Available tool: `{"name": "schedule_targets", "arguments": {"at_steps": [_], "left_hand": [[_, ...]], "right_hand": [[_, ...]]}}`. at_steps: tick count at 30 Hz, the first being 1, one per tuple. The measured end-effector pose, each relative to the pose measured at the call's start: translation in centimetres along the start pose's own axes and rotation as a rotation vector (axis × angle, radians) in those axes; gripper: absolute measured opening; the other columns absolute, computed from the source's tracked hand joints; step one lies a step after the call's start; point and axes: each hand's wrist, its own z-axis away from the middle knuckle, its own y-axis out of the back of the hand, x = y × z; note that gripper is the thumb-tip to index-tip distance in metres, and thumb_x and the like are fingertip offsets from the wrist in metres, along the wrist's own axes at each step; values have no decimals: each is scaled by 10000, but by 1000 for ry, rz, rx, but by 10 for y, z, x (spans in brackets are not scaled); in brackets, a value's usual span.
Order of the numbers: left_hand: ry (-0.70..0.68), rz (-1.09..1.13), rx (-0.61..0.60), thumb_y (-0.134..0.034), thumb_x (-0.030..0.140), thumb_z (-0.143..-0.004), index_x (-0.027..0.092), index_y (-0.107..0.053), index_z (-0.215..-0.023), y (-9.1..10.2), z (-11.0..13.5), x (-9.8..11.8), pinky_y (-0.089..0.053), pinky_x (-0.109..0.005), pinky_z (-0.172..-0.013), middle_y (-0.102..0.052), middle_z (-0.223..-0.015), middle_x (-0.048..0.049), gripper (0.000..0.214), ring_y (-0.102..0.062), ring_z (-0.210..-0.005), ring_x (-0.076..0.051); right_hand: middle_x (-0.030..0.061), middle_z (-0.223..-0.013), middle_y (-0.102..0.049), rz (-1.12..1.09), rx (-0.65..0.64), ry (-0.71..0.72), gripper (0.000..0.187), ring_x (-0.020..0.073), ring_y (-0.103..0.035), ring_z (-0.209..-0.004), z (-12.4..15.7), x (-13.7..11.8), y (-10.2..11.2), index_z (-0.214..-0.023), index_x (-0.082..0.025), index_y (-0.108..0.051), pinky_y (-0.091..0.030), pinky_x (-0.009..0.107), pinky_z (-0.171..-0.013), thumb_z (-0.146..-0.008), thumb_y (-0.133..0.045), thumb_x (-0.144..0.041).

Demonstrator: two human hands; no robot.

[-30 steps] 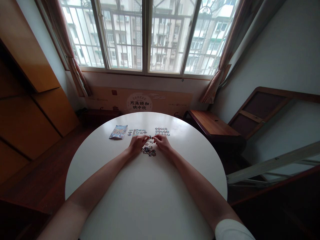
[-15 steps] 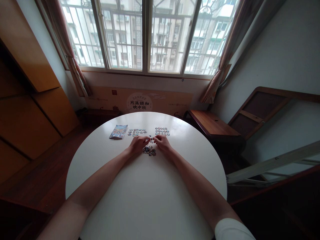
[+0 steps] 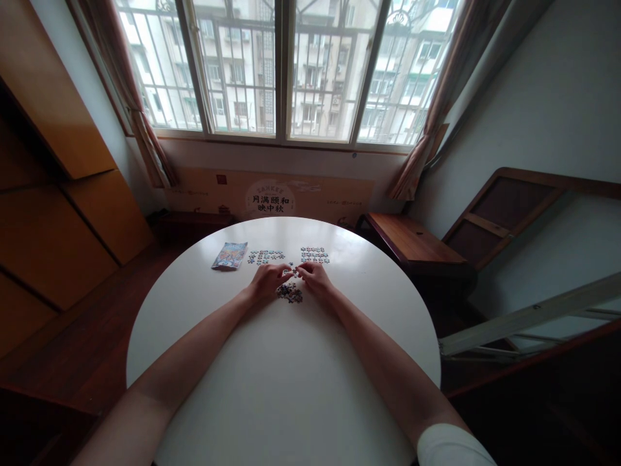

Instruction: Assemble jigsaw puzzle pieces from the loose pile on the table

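My left hand (image 3: pixel 270 279) and my right hand (image 3: pixel 315 277) are close together over the far half of the white round table (image 3: pixel 286 382). Between their fingertips is a small jigsaw piece (image 3: pixel 295 272), pinched by the right thumb and finger. The left fingers are curled closed right beside it, and what they grip is too small to make out. Just below the hands lies a loose pile of jigsaw pieces (image 3: pixel 290 293). Beyond them, pieces are spread in rows, one group at the left (image 3: pixel 266 256) and another group at the right (image 3: pixel 315 255).
A colourful printed packet (image 3: pixel 229 256) lies on the table, left of the piece rows. Behind the table are a low wooden bench (image 3: pixel 412 239) and a barred window (image 3: pixel 281 71). An orange-brown cabinet (image 3: pixel 97 226) stands at the left, and a metal rail (image 3: pixel 528 314) slants at the right.
Almost nothing has moved. The fingertips have shifted slightly around the small piece, with the left ones a little farther from the right ones. The pile and rows look the same.
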Motion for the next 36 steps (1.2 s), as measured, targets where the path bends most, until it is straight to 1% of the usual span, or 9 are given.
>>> {"name": "schedule_targets", "arguments": {"at_steps": [4, 13, 23, 36], "left_hand": [[0, -11, 2, -510, 468, -821, 209, -676, -918, 0, 0, 0, -317, -196, -522, -586, -565, 22, 322, -487, -478, -78], [-68, -12, -15, -521, 434, -822, 223, -667, -966, -2, 1, -1, -342, -188, -547, -597, -559, 26, 294, -508, -490, -80], [-83, -44, -26, -504, 417, -837, 229, -660, -993, -3, 0, -2, -337, -192, -547, -612, -574, 22, 290, -514, -500, -86], [-112, -52, -6, -508, 400, -840, 218, -661, -996, -4, 2, -2, -347, -195, -561, -624, -581, 12, 284, -533, -511, -92]], "right_hand": [[39, -630, -632, -4, -8, 16, 216, 126, -549, -560, -1, 3, 0, -763, -129, -668, -395, 226, -517, -736, -544, -303], [36, -633, -630, 18, -4, 52, 207, 125, -543, -569, -1, 3, -1, -739, -133, -672, -390, 228, -528, -730, -539, -292], [40, -653, -637, 10, -11, 53, 207, 135, -559, -601, -3, 10, -1, -754, -133, -675, -408, 234, -551, -731, -542, -290], [37, -626, -625, -8, -11, 46, 204, 133, -552, -578, -1, 8, -1, -750, -129, -672, -397, 232, -538, -730, -541, -285]]}}
